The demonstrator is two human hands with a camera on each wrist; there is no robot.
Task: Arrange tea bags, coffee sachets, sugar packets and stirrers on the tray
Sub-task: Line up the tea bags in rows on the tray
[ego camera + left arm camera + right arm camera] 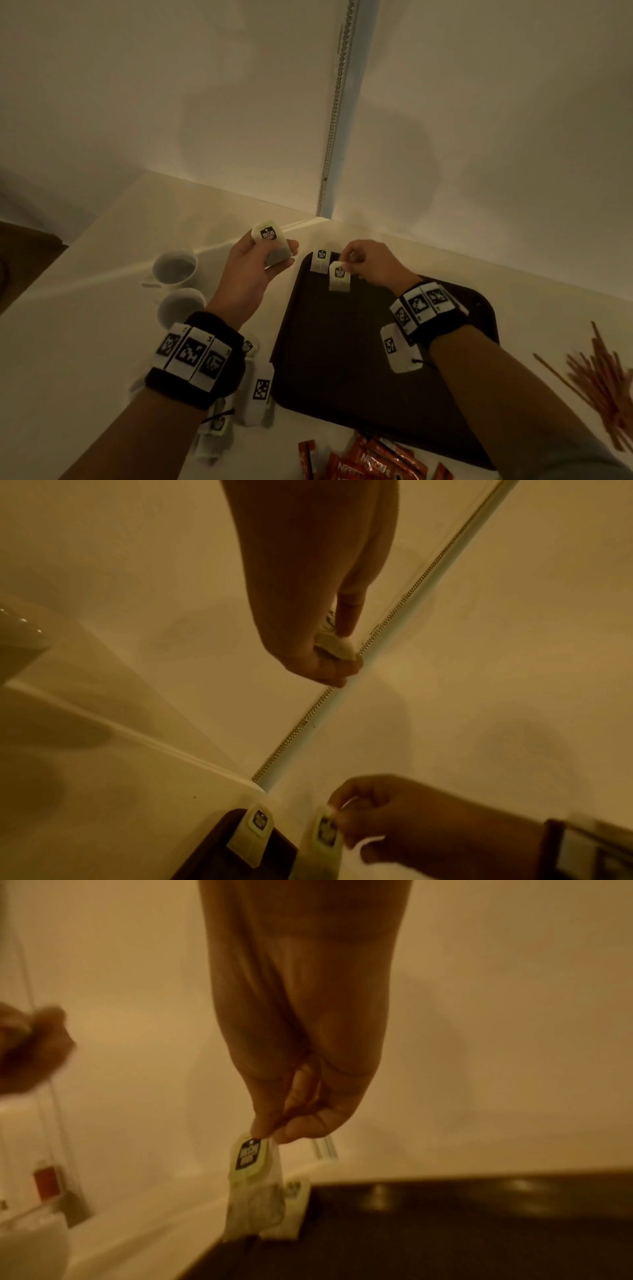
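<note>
A dark brown tray (359, 370) lies on the white counter. One tea bag (319, 261) rests at the tray's far left corner. My right hand (370, 265) pinches the top of a second tea bag (339, 277) (255, 1183), which hangs just over the tray beside the first. My left hand (255, 265), raised left of the tray, grips a small stack of tea bags (270, 245) (334, 642). More tea bags (219, 425) lie on the counter under my left wrist.
Two white cups (175, 267) stand left of the tray. Orange coffee sachets (370, 460) lie at the near edge. Brown stirrers (603, 380) are piled on the right. Walls meet in a corner just behind the tray.
</note>
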